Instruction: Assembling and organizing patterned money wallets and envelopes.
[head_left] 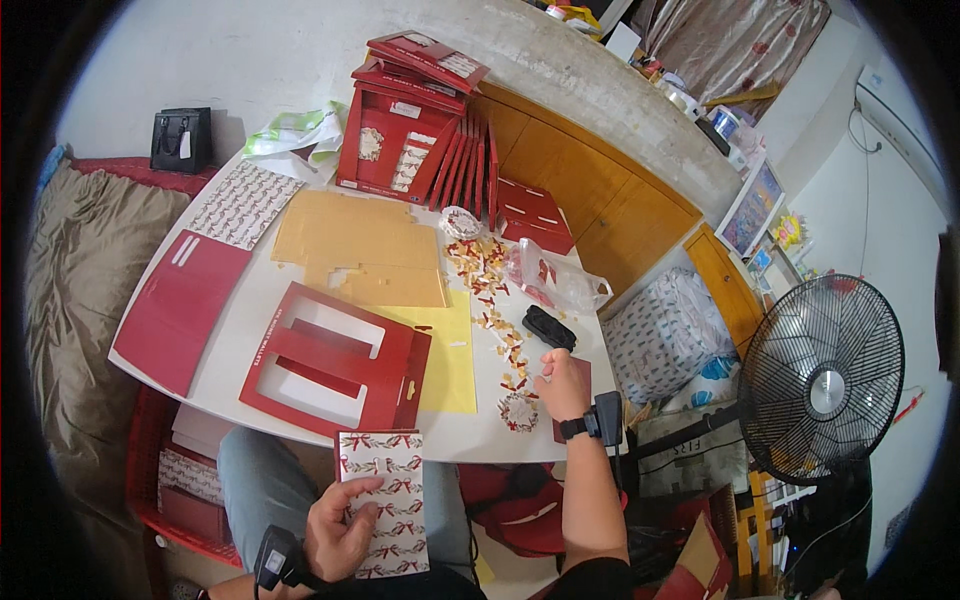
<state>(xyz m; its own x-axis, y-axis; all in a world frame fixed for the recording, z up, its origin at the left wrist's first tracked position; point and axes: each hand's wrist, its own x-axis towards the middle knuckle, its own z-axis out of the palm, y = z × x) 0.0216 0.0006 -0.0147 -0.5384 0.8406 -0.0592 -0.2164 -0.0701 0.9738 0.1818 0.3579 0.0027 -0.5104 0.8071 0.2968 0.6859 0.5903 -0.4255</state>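
My left hand (345, 525) grips a stack of white cards printed with wreaths and red bows (385, 510), upright above my lap, thumb across the front. A dark red edge shows behind the top card. My right hand (562, 385) is closed at the table's right side, fingers curled; what they hold, if anything, is hidden. Under its wrist lies a dark red card (578, 390). Close by are a folded black thing (549, 327) and a small pile of white and red bits (518, 412). Between my hands lies a flat red box with cut-out windows (335, 362).
Red boxes (400, 150) stand stacked at the back of the white table (210, 345). Brown cardboard sheets (360, 245), a yellow sheet (450, 365), a red panel (185, 305) and scattered paper bits (478, 265) lie on it. A black fan (825, 385) stands at right.
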